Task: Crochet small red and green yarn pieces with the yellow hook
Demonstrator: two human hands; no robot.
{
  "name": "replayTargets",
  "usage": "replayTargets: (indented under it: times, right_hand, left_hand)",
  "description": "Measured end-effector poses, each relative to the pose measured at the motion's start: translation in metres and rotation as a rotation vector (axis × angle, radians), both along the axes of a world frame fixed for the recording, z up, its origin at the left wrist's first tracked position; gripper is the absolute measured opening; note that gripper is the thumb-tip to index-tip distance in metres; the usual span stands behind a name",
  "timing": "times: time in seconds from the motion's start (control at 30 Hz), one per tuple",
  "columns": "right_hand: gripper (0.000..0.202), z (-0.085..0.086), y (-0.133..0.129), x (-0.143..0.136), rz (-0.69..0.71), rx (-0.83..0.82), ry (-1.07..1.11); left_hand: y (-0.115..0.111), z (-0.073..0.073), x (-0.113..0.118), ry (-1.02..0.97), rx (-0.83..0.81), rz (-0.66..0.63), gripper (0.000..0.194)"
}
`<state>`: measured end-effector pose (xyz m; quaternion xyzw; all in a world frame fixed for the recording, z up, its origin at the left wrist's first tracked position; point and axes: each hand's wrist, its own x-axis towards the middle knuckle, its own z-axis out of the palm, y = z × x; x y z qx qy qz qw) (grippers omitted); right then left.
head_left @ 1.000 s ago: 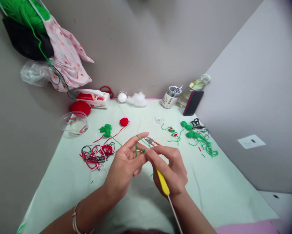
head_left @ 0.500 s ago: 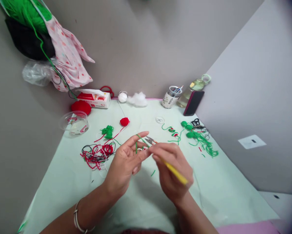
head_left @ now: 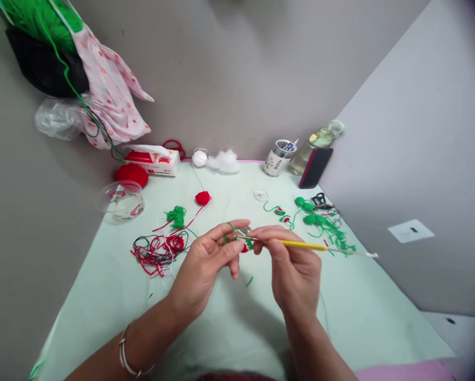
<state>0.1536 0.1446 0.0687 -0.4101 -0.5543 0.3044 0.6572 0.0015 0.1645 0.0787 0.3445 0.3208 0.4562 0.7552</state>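
"Between the two hands, what does the head camera show?"

"A small crocheted piece, red, white and green. The left hand pinches it with thumb and fingers, and a green strand passes over its index finger."

"And the right hand?"

"It is closed around the yellow handle of a crochet hook. The thin tip points to the left hand and lies at the piece; whether it is inside a stitch, I cannot tell."

"What is around the hands?"

"To their left, on the tabletop, lies a tangle of yarn, with a green bundle beyond it. To their right are green balls with loose threads. Just below the piece lies a short green snippet."
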Motion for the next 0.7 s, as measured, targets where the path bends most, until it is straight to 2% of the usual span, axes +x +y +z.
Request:
replayTargets:
  times: [0.1,0.2,0.3,0.4,0.5,0.57,0.63,0.7]
  right_hand:
    - [0.021,-0.001,0.000,0.004,0.047,-0.060,0.112]
    - [0.026,0.001,-0.002,0.005,0.040,-0.056,0.095]
    - [0.023,0.003,-0.007,0.004,-0.054,0.025,-0.083]
    - [0.024,-0.002,-0.011,0.001,-0.129,0.199,-0.336]
    - [0.029,-0.014,-0.013,-0.001,-0.201,0.326,-0.601]
    - [0.034,-0.019,-0.012,-0.001,-0.286,0.369,-0.703]
    - [0.032,-0.020,-0.010,0.000,-0.303,0.370,-0.634]
    - [0.027,-0.014,-0.008,0.001,-0.225,0.303,-0.406]
  left_hand:
    - [0.001,0.000,-0.002,0.002,0.010,0.000,0.029]
    - [0.001,-0.001,-0.004,0.019,0.022,0.020,0.030]
    - [0.000,-0.002,-0.004,0.073,0.078,0.057,0.029]
    - [-0.001,-0.003,-0.002,0.103,0.110,0.111,0.030]
    - [-0.002,-0.003,0.000,0.053,0.074,0.134,0.039]
    - [-0.002,-0.002,0.001,-0.028,-0.011,0.074,0.045]
    - [0.000,0.001,-0.001,-0.114,-0.131,-0.012,0.045]
    - [0.002,0.004,-0.003,-0.168,-0.211,-0.051,0.039]
